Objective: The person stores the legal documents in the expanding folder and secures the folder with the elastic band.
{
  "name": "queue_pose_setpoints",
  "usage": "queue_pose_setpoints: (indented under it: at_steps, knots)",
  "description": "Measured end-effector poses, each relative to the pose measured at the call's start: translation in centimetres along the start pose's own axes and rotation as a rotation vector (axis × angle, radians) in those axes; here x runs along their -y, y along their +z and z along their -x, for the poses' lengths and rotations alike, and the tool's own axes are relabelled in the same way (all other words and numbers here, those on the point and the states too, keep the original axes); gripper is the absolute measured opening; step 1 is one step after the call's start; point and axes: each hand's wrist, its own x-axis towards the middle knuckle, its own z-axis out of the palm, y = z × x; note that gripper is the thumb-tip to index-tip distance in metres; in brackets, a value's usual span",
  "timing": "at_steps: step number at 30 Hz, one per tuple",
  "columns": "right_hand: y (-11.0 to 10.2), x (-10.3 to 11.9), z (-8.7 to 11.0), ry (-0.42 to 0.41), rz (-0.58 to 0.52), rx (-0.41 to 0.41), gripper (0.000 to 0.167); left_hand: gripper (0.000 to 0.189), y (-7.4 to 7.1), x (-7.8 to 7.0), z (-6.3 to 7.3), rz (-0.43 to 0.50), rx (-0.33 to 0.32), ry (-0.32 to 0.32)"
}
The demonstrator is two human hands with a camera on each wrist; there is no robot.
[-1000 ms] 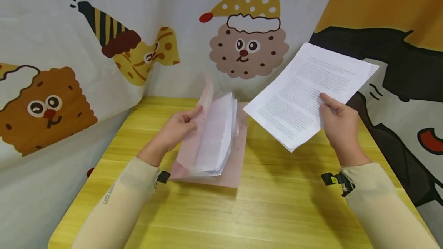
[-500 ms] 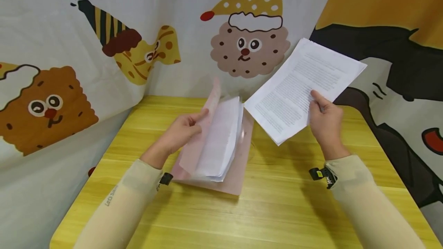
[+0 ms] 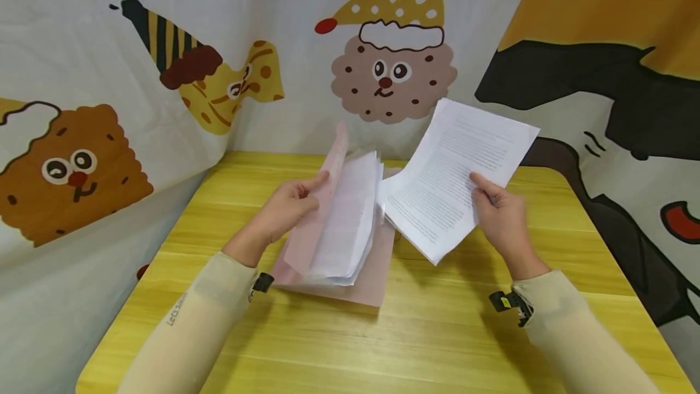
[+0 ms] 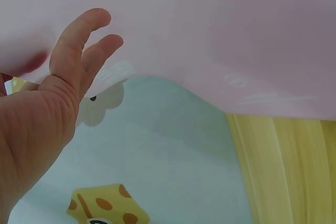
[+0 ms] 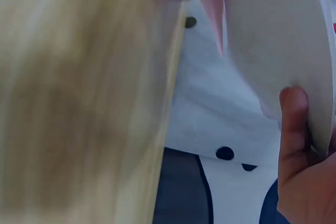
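Note:
A pink folder (image 3: 374, 281) stands partly open on the table, with white papers (image 3: 350, 217) in clear sleeves inside. My left hand (image 3: 284, 208) pinches the edge of its raised front cover (image 3: 328, 181) between thumb and fingers. In the left wrist view that cover (image 4: 210, 40) spans the top, with two fingertips of the left hand (image 4: 58, 87) against it. To the folder's right, my right hand (image 3: 503, 221) grips a few printed sheets (image 3: 454, 169), thumb on top. Their lower left corner meets the sleeves' edge. In the right wrist view, fingers (image 5: 294, 119) support the sheets (image 5: 278, 30) from behind.
The yellow wood-grain table (image 3: 328, 351) lies under everything. Behind it hangs a white cloth (image 3: 295, 11) printed with cartoon biscuits, and at the right a dark and orange patterned part (image 3: 629, 17). Both wrists wear small black cameras (image 3: 508, 303).
The printed sheets in my right hand have moved left and down to the folder's sleeves. The folder shifted slightly right earlier, while my left hand kept its grip on the cover.

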Motion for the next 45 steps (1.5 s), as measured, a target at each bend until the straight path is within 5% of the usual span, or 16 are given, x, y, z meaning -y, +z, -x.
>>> queue_pose_setpoints:
  at_steps: [3,8,12,26,32,37,45]
  knots:
    - [0.2,-0.1,0.6,-0.008,0.012,0.008,0.037,0.065,0.0,0.0,0.0,0.002,0.001,0.0]
    - [-0.1,-0.3,0.1,0.036,0.05,-0.179,0.036,0.065,0.1,-0.1,0.3,0.003,-0.006,-0.001]
    - [-0.5,-0.5,-0.3,0.088,0.025,-0.234,0.038,0.065,0.2,-0.3,0.5,0.004,0.002,-0.002]
    - [-0.5,-0.7,-0.5,0.166,-0.023,-0.23,0.041,0.066,0.5,-0.8,0.6,0.001,0.001,-0.009]
    - [-0.7,-0.3,-0.5,0.181,-0.133,-0.281,0.041,0.066,0.5,-0.8,0.6,0.0,-0.001,-0.008]
    - [-0.6,-0.2,-0.5,0.169,-0.128,-0.302,0.038,0.066,0.5,-0.7,0.6,-0.002,-0.004,-0.008]
    - [0.5,-0.1,0.4,0.076,-0.079,-0.202,0.037,0.065,0.5,-0.5,0.4,-0.003,0.012,0.008]
